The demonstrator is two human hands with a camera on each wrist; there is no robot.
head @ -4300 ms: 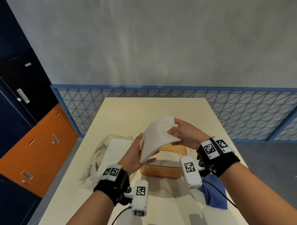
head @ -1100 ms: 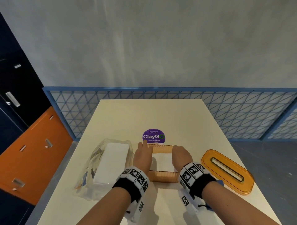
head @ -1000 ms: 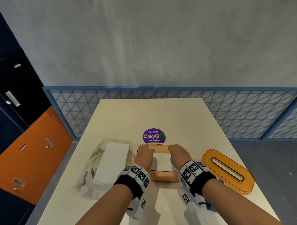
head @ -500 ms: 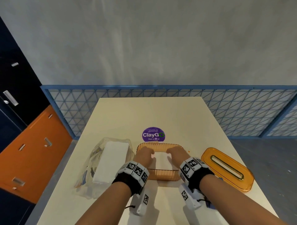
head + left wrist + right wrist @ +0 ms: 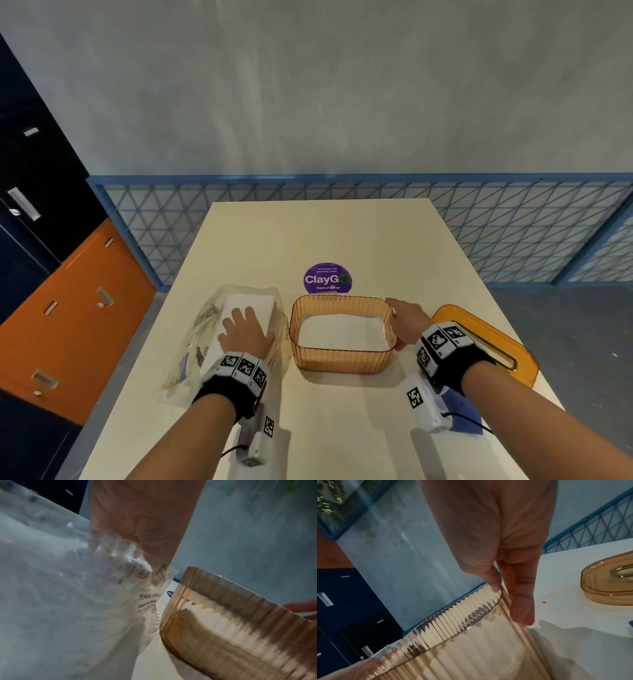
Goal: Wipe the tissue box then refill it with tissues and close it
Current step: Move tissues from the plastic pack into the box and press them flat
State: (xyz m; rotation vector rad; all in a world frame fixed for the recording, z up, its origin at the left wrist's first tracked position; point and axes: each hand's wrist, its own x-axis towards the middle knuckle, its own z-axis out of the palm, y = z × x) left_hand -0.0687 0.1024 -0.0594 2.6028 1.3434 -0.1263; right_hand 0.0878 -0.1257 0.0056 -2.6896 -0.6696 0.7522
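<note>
The orange ribbed tissue box [image 5: 342, 358] stands open on the table's near middle, with a flat stack of white tissues [image 5: 339, 332] lying inside it. My right hand [image 5: 406, 322] holds the box's right wall, thumb inside the rim and fingers [image 5: 522, 608] outside. To the left, my left hand [image 5: 245, 329] lies flat with spread fingers on the clear plastic pack of tissues [image 5: 239, 305]. In the left wrist view the pack [image 5: 68, 601] fills the left, right beside the box [image 5: 240, 635]. The orange slotted lid [image 5: 479, 339] lies to the right of the box.
A blue cloth [image 5: 462, 414] lies under my right wrist near the table's right edge. A purple round ClayGo sticker [image 5: 327, 279] is just behind the box. Beyond the cream table [image 5: 325, 233] runs a blue mesh fence [image 5: 513, 233], with orange and dark cabinets at the left.
Both hands were inside the box on the tissues. The left hand has moved left onto the tissue pack, and the right hand has moved out to the box's right wall.
</note>
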